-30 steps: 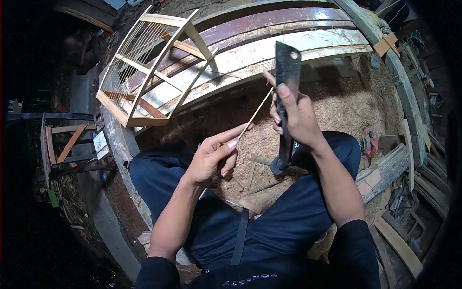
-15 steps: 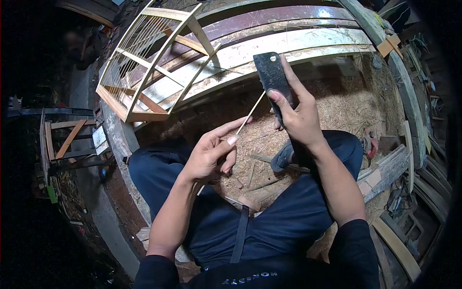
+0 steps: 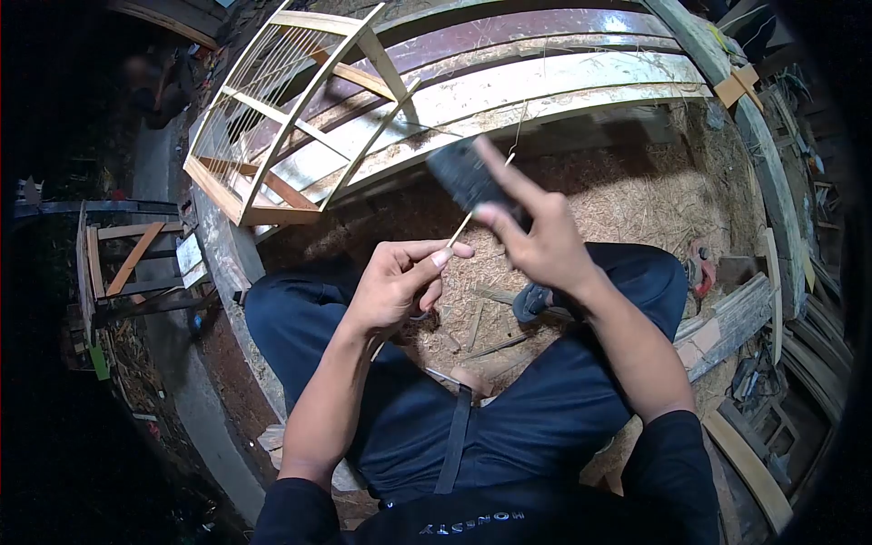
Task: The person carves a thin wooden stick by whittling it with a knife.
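Note:
A thin pale stick (image 3: 461, 229) is pinched between the thumb and fingers of my left hand (image 3: 400, 286), its lower end showing below the wrist. My right hand (image 3: 536, 222) is closed on a dark, broad-bladed knife (image 3: 468, 177), whose blade lies tilted across the stick. The blade is slightly blurred, and its handle is hidden behind the hand. Beyond the blade the upper end of the stick shows, with a thin curled strand rising from it.
A wooden frame with thin bars (image 3: 295, 118) rests at the upper left on a slatted bench (image 3: 563, 77). Shavings (image 3: 636, 204) cover the ground. Red-handled pliers (image 3: 699, 268) lie at the right, near stacked wood strips (image 3: 817, 350). A person (image 3: 162, 95) is at the far left.
The right hand and knife have moved down and left along the stick, toward my left hand, and the blade has tilted further left. My left hand has barely moved.

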The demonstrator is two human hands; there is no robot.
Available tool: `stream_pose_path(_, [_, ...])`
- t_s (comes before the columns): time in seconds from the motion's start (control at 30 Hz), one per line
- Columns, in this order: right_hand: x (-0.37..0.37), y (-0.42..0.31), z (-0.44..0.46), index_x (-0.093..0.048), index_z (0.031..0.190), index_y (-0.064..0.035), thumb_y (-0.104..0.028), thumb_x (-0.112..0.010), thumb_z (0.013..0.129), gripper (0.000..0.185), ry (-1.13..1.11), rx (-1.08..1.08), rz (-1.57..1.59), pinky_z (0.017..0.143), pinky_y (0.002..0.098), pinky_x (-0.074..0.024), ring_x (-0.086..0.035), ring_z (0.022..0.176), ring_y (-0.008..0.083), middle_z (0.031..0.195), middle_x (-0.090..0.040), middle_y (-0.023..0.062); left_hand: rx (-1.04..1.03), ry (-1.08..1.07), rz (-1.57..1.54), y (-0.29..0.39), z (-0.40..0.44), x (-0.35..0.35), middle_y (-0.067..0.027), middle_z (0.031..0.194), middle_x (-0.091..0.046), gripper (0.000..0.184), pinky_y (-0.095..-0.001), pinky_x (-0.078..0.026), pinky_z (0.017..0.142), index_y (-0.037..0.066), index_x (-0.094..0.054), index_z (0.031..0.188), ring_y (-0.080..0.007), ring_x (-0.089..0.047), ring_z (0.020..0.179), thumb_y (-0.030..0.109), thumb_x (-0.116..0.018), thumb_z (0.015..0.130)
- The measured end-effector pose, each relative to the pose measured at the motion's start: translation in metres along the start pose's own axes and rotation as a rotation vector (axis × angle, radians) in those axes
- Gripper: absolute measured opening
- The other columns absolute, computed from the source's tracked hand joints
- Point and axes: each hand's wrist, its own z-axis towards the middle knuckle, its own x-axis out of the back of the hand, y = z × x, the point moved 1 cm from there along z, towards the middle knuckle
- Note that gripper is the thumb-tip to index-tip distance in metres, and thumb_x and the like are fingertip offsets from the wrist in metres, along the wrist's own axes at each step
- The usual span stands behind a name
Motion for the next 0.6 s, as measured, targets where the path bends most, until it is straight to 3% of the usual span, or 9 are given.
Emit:
stream_pose_path(0.03, [0.0, -0.009, -0.005, -0.042, 0.153, -0.0131, -0.001, -0.064, 0.09, 0.068, -0.115, -0.117, 0.138, 0.088, 0.0368, -0.055, -0.068, 0.108, 0.0356, 0.127, -0.063, 0.0276, -0.011, -0.007, 0.01, 0.0, 0.0, 0.002, 0.0033, 0.058, -0.052, 0.028, -0.0206, -0.034, 0.05, -0.004, -0.069, 0.119, -0.0034, -0.043, 0.05, 0.016, -0.057, 0.103])
stream_pose_path(0.2, [0.003, -0.004, 0.0, -0.04, 0.153, -0.0136, -0.001, -0.064, 0.09, 0.069, 0.029, -0.334, 0.166, 0.092, 0.0375, -0.0548, -0.066, 0.114, 0.0347, 0.131, -0.06, 0.0283, 0.026, 0.044, -0.001, 0.003, 0.0, -0.002, 0.0038, 0.058, -0.05, 0.026, -0.0209, -0.032, 0.048, -0.006, -0.069, 0.113, -0.0031, -0.042, 0.05, 0.013, -0.056, 0.103])
stream_pose_path(0.27, [-0.006, 0.001, -0.005, -0.04, 0.153, -0.014, -0.001, -0.064, 0.09, 0.069, 0.006, -0.071, 0.069, 0.094, 0.0381, -0.0547, -0.065, 0.114, 0.0347, 0.132, -0.059, 0.0284, 0.028, 0.029, -0.022, 0.001, 0.0, 0.0, 0.004, 0.058, -0.05, 0.026, -0.021, -0.031, 0.048, -0.006, -0.069, 0.113, -0.0029, -0.041, 0.05, 0.015, -0.057, 0.103])
stream_pose_path(0.33, [-0.009, -0.013, -0.012, -0.04, 0.154, -0.0136, -0.002, -0.064, 0.09, 0.069, -0.149, -0.205, 0.165, 0.099, 0.0377, -0.0521, -0.064, 0.115, 0.0364, 0.133, -0.059, 0.0263, 0.018, 0.039, 0.012, -0.001, 0.0, 0.001, 0.0051, 0.057, -0.049, 0.026, -0.0209, -0.03, 0.047, -0.005, -0.069, 0.111, -0.0026, -0.04, 0.049, 0.017, -0.058, 0.103])
stream_pose_path(0.4, [-0.009, -0.002, -0.004, -0.04, 0.153, -0.0128, -0.002, -0.064, 0.091, 0.068, 0.01, -0.024, 0.019, 0.097, 0.0371, -0.0522, -0.066, 0.113, 0.0341, 0.13, -0.062, 0.0273, 0.02, 0.046, 0.051, 0.001, -0.001, 0.001, 0.0061, 0.057, -0.048, 0.026, -0.0208, -0.029, 0.047, -0.003, -0.069, 0.109, -0.0023, -0.039, 0.048, 0.02, -0.06, 0.102])
stream_pose_path(0.5, [0.004, -0.013, 0.0, -0.042, 0.152, -0.0099, -0.003, -0.063, 0.091, 0.065, 0.004, -0.383, 0.197, 0.098, 0.0374, -0.052, -0.064, 0.118, 0.0329, 0.132, -0.061, 0.0263, 0.036, 0.044, -0.01, 0.004, 0.0, -0.001, 0.007, 0.056, -0.045, 0.026, -0.0211, -0.027, 0.047, -0.003, -0.069, 0.11, -0.0023, -0.037, 0.048, 0.02, -0.06, 0.102])
stream_pose_path(0.57, [-0.012, 0.002, -0.009, -0.042, 0.152, -0.0096, -0.003, -0.064, 0.091, 0.065, 0.008, -0.01, 0.033, 0.091, 0.037, -0.0546, -0.067, 0.111, 0.0353, 0.13, -0.062, 0.0264, 0.051, 0.039, -0.006, 0.003, 0.001, 0.0, 0.0075, 0.056, -0.044, 0.026, -0.0215, -0.026, 0.046, -0.003, -0.069, 0.11, -0.0023, -0.035, 0.048, 0.02, -0.06, 0.102])
stream_pose_path(0.6, [-0.012, -0.009, -0.014, -0.042, 0.152, -0.0105, -0.003, -0.064, 0.09, 0.066, -0.109, -0.058, 0.118, 0.09, 0.0364, -0.0551, -0.066, 0.113, 0.0362, 0.132, -0.06, 0.0267, 0.046, 0.039, -0.003, 0.0, 0.003, 0.002, 0.0075, 0.056, -0.044, 0.026, -0.0215, -0.026, 0.046, -0.003, -0.069, 0.11, -0.0023, -0.035, 0.048, 0.02, -0.06, 0.102])
